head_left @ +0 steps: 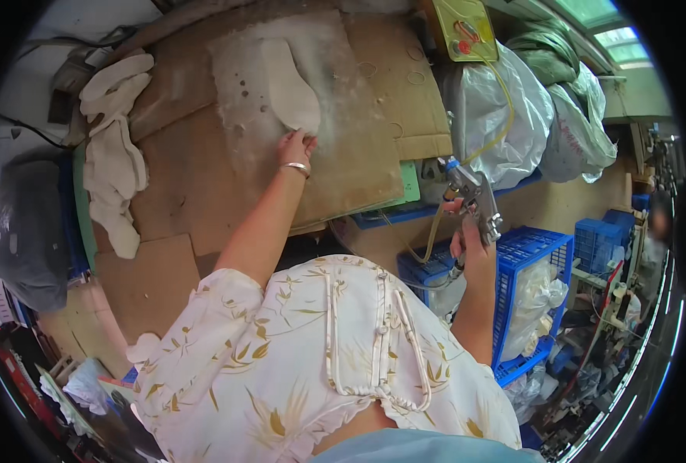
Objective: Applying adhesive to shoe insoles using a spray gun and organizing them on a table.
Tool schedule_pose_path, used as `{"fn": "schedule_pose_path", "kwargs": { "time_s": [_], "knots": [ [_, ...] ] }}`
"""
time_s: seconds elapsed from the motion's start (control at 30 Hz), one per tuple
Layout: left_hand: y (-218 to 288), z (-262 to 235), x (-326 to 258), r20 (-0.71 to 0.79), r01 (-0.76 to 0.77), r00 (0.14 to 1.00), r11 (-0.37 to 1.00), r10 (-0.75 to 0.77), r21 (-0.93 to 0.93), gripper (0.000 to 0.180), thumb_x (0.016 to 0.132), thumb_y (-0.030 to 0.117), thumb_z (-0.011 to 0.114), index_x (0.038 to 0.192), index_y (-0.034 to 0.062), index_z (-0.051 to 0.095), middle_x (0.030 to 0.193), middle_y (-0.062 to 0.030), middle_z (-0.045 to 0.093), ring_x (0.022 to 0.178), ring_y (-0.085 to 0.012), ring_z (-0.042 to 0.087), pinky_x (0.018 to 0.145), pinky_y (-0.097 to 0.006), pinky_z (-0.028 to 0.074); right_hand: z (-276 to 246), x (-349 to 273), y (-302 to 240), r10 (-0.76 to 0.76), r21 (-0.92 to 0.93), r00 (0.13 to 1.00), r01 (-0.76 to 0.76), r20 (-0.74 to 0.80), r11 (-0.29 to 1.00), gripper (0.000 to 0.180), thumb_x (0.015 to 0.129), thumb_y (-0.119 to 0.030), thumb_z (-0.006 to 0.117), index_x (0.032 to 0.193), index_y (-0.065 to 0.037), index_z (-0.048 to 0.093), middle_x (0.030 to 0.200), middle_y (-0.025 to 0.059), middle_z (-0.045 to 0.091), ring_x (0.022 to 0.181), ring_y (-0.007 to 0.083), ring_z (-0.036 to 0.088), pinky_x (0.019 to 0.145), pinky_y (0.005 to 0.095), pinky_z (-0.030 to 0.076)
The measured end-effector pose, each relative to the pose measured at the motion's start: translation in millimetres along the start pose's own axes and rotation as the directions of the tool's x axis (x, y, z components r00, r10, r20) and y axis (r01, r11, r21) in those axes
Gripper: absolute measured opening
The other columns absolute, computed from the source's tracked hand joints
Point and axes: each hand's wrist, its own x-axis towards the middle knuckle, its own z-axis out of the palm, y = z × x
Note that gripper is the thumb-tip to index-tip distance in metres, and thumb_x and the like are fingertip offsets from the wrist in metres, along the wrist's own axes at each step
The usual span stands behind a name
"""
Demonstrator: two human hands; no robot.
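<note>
A pale, sole-shaped insole (291, 86) lies flat on a whitish, dusted sheet of cardboard (238, 127) on the table. My left hand (298, 147) pinches the near end of the insole between closed fingers. On the right, clear of the table, my right hand (470, 238) is wrapped round the handle of a metal spray gun (474, 197). The gun has a blue fitting, and a yellowish hose (433, 235) hangs beside it. Several more pale insoles (115, 166) lie in an overlapping heap at the table's left side.
A yellow container (465, 31) stands at the far right with a tube running from it. Beside it sit silvery plastic bags (505, 112). Blue crates (532, 293) with white bagged pieces stand right of me. A dark covered bulk (28, 231) is at the left.
</note>
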Motion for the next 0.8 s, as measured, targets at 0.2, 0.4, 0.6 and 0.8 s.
{"fn": "schedule_pose_path", "kwargs": {
  "time_s": [0.2, 0.4, 0.6, 0.8],
  "knots": [
    [5, -4, 17, -0.081, 0.025, 0.997, 0.992, -0.014, 0.126, 0.023, 0.081, 0.009, 0.058, 0.098, 0.0007, 0.046, 0.085, -0.0112, 0.057, 0.066, -0.0223, 0.063, 0.052, -0.029, 0.053, 46, 39, 23, 0.048, -0.201, 0.963, 0.007, 0.264, 0.98, 0.022, 0.089, -0.021, 0.053, 0.1, -0.002, 0.053, 0.071, -0.0009, 0.05, 0.061, 0.0076, 0.042, 0.056, 0.0225, 0.037],
    [7, -1, -5, -0.104, 0.05, 0.994, 0.959, -0.022, 0.279, 0.021, 0.082, 0.01, 0.057, 0.097, -0.001, 0.047, 0.084, -0.0102, 0.055, 0.069, -0.0222, 0.064, 0.053, -0.028, 0.054, 79, 46, 32, 0.043, -0.292, 0.919, 0.08, 0.392, 0.953, 0.021, 0.088, -0.021, 0.054, 0.096, -0.002, 0.051, 0.069, 0.0037, 0.048, 0.062, 0.011, 0.042, 0.058, 0.0252, 0.038],
    [3, -9, -1, -0.093, 0.066, 0.995, 0.962, -0.043, 0.267, 0.021, 0.082, 0.011, 0.056, 0.097, -0.0024, 0.049, 0.086, -0.0101, 0.055, 0.067, -0.0212, 0.064, 0.052, -0.026, 0.053, 95, 60, 37, 0.022, -0.337, 0.905, 0.135, 0.424, 0.932, 0.02, 0.088, -0.021, 0.055, 0.093, -0.002, 0.051, 0.066, 0.0032, 0.047, 0.061, 0.011, 0.042, 0.056, 0.0255, 0.038],
    [4, -11, -1, -0.069, 0.07, 0.996, 0.94, -0.05, 0.335, 0.018, 0.083, 0.014, 0.056, 0.091, -0.0007, 0.052, 0.08, -0.0099, 0.059, 0.064, -0.0189, 0.063, 0.05, -0.026, 0.053, 115, 75, 25, 0.001, -0.326, 0.926, 0.132, 0.378, 0.936, 0.018, 0.088, -0.02, 0.054, 0.088, -0.002, 0.05, 0.066, -0.0003, 0.046, 0.06, 0.0075, 0.039, 0.052, 0.0233, 0.035]
  ]
}}
